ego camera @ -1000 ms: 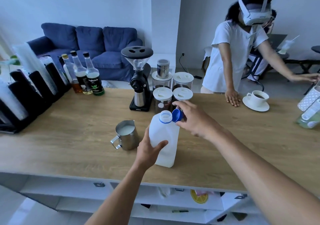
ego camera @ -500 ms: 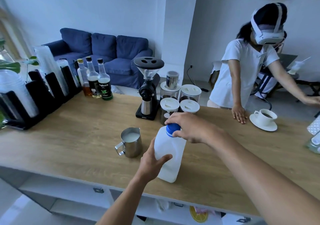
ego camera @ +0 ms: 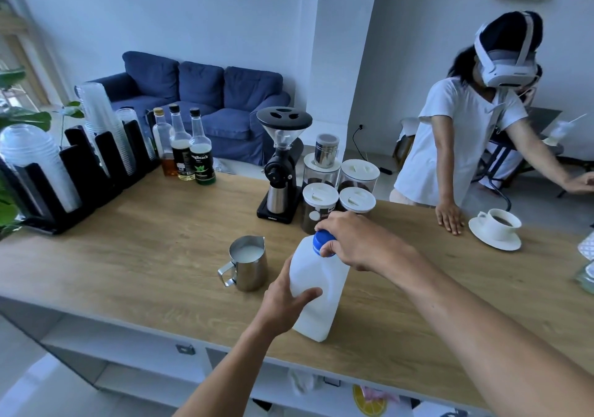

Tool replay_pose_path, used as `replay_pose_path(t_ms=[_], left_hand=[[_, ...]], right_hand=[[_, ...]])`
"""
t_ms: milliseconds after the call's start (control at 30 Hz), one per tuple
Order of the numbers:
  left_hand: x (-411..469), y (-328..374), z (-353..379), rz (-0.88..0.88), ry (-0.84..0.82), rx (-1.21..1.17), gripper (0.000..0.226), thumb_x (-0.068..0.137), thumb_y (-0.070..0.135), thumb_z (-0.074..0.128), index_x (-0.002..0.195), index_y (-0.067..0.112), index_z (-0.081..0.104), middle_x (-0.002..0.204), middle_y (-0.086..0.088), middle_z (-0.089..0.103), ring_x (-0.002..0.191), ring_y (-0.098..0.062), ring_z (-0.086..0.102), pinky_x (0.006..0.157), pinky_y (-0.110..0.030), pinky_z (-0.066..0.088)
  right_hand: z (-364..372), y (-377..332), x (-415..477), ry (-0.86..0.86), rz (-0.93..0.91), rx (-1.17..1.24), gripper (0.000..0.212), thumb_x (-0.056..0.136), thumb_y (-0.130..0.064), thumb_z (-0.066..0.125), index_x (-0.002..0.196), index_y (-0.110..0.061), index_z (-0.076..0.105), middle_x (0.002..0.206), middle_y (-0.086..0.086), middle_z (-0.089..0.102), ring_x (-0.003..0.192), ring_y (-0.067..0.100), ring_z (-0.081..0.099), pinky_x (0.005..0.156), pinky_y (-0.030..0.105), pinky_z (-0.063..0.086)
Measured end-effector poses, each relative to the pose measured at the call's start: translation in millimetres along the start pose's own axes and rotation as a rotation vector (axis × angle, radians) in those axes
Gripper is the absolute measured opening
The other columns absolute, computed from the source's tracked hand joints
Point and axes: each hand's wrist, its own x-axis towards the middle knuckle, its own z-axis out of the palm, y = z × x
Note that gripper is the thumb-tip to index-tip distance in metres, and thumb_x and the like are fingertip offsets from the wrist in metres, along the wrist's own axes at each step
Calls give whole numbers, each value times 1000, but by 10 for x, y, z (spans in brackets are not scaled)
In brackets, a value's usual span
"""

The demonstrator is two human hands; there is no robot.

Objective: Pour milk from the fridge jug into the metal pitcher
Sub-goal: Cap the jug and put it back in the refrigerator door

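Observation:
A white plastic milk jug (ego camera: 318, 288) stands on the wooden counter (ego camera: 144, 256) near its front edge. My left hand (ego camera: 283, 304) grips the jug's lower body from the left. My right hand (ego camera: 356, 243) is closed around the blue cap (ego camera: 321, 241) sitting on the jug's neck. To the left of the jug stands the metal pitcher (ego camera: 249, 264), upright, handle toward me, with white milk visible inside it.
Behind the jug are a black coffee grinder (ego camera: 283, 166) and several white-lidded jars (ego camera: 321, 204). Syrup bottles (ego camera: 189, 150) and a rack of plastic cups (ego camera: 64, 166) stand at the left. A person in white leans a hand on the counter beside a coffee cup on a saucer (ego camera: 496, 228).
One second ago my right hand held the blue cap beside the open jug neck. The cap now sits on the neck under my fingers. The camera has tilted upward.

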Motion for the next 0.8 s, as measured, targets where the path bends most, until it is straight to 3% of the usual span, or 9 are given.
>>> replay_pose_path(t_ms=[100,167,233,300,367,433,533,667,800], left_hand=[[-12,0,-7,0,-11,-1,75,75,46,73,139,54,33,118,21,64,111,-7,59,97,-42,51],[-7,3,-23,7,-26,4,77,78,43,74,142,50,32,121,19,63,113,-8,58,97,-40,51],[6,7,-37,7,-48,5,77,80,39,75,144,45,31,123,16,61,115,-10,57,97,-38,50],[20,10,-43,7,-64,4,78,80,40,75,144,44,32,123,15,62,115,-11,57,98,-39,50],[26,6,-44,11,-69,-3,76,77,44,74,141,47,34,121,17,63,113,-9,58,98,-42,51],[23,-7,-41,14,-62,-2,73,77,45,74,139,50,36,117,19,65,110,-7,60,96,-42,52],[14,-15,-20,32,-45,-1,71,80,40,74,139,52,35,116,21,65,109,-4,60,95,-39,52],[-11,-12,-27,40,-37,5,72,82,36,73,139,57,33,115,26,65,109,3,58,95,-32,50],[-12,-14,-55,41,-49,6,72,82,37,73,139,54,33,117,24,64,110,0,59,96,-36,51]], right_hand=[[10,-4,-19,-25,-47,-11,35,91,-17,61,125,-23,55,124,-6,52,111,22,52,86,44,50],[7,11,-41,-55,-88,3,44,88,0,58,123,-27,55,127,-12,50,107,16,57,69,30,50],[1,37,-60,-107,-113,34,60,83,15,50,121,-31,55,129,-16,49,98,8,62,53,19,38],[-9,62,-62,-120,-111,81,63,83,17,48,118,-35,56,129,-17,49,94,5,63,57,21,38],[-22,65,-60,-107,-97,97,50,88,5,54,121,-34,56,129,-15,50,101,9,60,74,27,46],[-37,39,-54,-83,-64,17,33,93,-25,59,125,-26,54,125,-9,50,108,18,55,89,38,47],[18,-43,-39,22,50,-123,45,90,-52,54,111,-13,54,113,0,52,99,25,57,79,40,48],[165,-211,61,178,92,-294,46,92,-50,50,102,-6,56,107,9,60,97,30,61,68,35,40],[-8,-86,76,-6,17,-120,48,86,-60,53,97,-13,58,104,1,57,94,22,56,72,36,45]])
